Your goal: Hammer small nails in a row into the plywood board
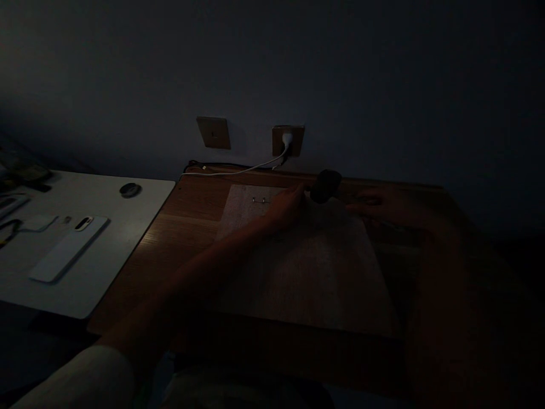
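The scene is very dark. My left hand (287,205) is closed at the far part of a pale flat board (319,278); what its fingers hold, if anything, is too dark to make out. Just right of its fingertips is a dark rounded object (326,186), whose kind does not show. A small metal piece with two upright ends (258,200) lies on the board, left of that hand. My right hand (381,205), smeared by motion, is over the board's far right side, and its fingers are unclear.
The board lies on a brown wooden table (170,255) against the wall. White and dark cables (238,172) run to a wall socket (288,140). At left, a white table (114,227) holds a white phone (70,250) and a small round dark object (130,190).
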`<control>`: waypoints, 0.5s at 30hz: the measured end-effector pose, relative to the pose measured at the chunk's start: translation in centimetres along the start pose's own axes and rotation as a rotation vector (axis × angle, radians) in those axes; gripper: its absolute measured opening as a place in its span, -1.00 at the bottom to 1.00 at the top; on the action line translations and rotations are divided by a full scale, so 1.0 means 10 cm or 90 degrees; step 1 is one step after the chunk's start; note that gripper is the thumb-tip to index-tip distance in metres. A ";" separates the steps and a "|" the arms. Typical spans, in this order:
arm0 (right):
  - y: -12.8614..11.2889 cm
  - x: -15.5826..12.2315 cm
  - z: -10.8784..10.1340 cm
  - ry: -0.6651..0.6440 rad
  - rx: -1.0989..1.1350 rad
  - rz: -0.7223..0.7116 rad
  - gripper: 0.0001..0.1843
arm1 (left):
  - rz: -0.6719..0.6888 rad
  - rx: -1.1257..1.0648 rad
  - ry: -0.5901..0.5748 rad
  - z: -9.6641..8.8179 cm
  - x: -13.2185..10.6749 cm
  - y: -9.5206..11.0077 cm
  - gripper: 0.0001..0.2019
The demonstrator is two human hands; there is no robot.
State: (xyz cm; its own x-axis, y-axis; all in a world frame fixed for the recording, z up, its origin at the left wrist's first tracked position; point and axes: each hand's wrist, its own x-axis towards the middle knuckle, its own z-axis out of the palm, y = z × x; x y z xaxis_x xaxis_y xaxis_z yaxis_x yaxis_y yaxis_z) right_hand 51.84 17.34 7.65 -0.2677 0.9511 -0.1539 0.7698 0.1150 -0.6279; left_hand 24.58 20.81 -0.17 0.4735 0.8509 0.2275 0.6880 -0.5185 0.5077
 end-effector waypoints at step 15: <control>-0.13 0.05 0.04 -0.050 -0.024 0.043 -0.39 | -0.035 -0.004 -0.011 -0.01 0.02 0.04 -0.43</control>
State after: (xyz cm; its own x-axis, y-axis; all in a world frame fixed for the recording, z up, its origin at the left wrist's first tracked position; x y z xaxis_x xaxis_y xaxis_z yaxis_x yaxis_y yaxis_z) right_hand 50.45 17.53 8.05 -0.2576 0.9318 -0.2558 0.8083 0.0628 -0.5854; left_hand 24.90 20.82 0.13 0.4442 0.8768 0.1842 0.7101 -0.4699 0.5243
